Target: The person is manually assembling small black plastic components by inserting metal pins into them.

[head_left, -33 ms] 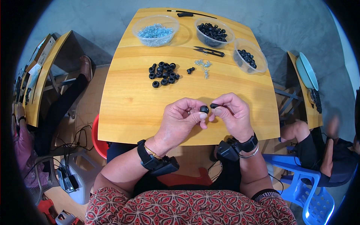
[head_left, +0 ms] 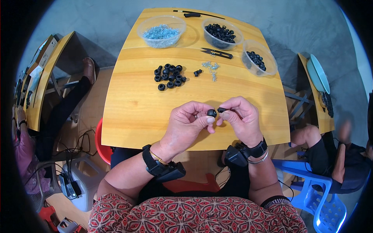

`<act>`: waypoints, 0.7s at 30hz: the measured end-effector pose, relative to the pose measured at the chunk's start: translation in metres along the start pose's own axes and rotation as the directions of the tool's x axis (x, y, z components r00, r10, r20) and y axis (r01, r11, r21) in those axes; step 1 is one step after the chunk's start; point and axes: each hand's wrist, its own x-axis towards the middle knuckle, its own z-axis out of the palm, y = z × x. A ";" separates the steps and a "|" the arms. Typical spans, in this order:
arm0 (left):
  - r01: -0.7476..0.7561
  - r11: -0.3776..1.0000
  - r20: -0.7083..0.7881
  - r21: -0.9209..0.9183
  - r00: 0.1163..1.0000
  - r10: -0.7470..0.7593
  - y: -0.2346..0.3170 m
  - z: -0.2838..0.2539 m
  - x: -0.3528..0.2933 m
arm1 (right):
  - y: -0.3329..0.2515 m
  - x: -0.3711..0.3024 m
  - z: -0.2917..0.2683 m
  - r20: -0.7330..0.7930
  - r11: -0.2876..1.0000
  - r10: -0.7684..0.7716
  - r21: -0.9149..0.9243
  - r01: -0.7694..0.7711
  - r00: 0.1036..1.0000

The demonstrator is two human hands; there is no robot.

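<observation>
Left hand (head_left: 187, 119) is pinching a round black bead (head_left: 211, 113), right hand (head_left: 244, 118) a small black plug (head_left: 222, 110), the pair hovering just beside each other above the tabletop (head_left: 136, 124). Steady, light pressure is likely serving this close alignment best.

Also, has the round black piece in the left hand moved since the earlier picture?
No: the round black piece shows no visible shift against the wooden table.
</observation>
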 end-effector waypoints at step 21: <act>-0.078 0.987 -0.053 0.143 0.995 0.087 -0.003 0.002 0.000 | 0.001 0.000 0.005 -0.030 0.975 -0.070 -0.215 0.062 0.997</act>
